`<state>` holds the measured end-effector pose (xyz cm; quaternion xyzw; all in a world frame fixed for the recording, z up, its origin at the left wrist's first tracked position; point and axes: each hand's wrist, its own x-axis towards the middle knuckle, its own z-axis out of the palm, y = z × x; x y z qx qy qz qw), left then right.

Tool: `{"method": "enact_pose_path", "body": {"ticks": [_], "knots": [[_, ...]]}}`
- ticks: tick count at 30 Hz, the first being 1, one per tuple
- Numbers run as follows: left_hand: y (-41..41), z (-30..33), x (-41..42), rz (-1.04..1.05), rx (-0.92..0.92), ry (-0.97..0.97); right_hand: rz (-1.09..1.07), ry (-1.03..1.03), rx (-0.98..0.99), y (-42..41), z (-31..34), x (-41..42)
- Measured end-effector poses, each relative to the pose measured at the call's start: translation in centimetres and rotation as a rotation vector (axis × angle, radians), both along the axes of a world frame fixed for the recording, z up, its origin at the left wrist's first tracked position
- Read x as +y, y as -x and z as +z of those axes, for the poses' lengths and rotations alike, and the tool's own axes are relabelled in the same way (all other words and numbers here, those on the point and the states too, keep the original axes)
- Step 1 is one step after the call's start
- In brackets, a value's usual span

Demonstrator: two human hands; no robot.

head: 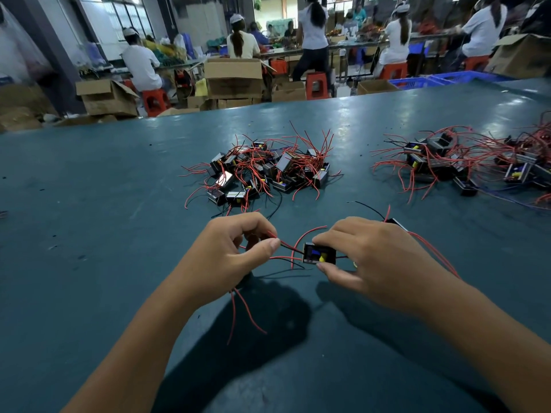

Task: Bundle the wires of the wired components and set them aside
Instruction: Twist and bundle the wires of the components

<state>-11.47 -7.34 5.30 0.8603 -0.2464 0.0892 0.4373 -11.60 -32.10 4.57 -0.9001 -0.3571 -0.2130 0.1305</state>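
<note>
A wide teal tabletop (89,234) carries everything and reaches far beyond both hands. Past its far edge, people sit on red stools (155,101) among cardboard boxes (235,76).

On the tabletop, ahead of the hands, lies a loose pile of components (262,171), small dark blocks with red wires pointing in all directions. A second pile (465,162) lies further to the right, well apart from the right hand.

The left hand (226,251) has its fingers curled, and thumb and forefinger pinch red and black wires (287,247); more red wire ends (244,311) hang out below this hand toward the person.

The right hand (375,257) grips one small component (317,254) between thumb and fingers, just beside the left hand; it shows blue and yellow parts. The pinched wires run from the left hand to this component. Behind the right hand's knuckles another dark component (398,223) is partly seen, but I cannot tell if the hand holds it.
</note>
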Motion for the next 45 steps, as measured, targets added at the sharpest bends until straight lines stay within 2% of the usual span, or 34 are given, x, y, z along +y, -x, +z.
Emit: {"method": "enact_pose_path", "body": {"ticks": [11, 30, 35, 42, 45], "knots": [[0.11, 0.02, -0.06, -0.080, 0.063, -0.097, -0.098, -0.025, -0.019, -0.17, -0.35, -0.15], [-0.09, -0.27, 0.02, -0.078, -0.050, 0.069, -0.130, 0.037, 0.125, -0.09, -0.40, 0.18], [-0.43, -0.32, 0.71, -0.069, -0.077, -0.022, -0.160, 0.019, 0.210, -0.19, -0.59, 0.25], [-0.32, -0.23, 0.15, -0.119, -0.223, -0.085, -0.178, 0.066, 0.274, -0.47, -0.85, 0.44], [-0.45, -0.29, 0.27, -0.073, -0.275, -0.202, -0.187, 0.090, 0.275, -0.59, -0.98, 0.41]]}}
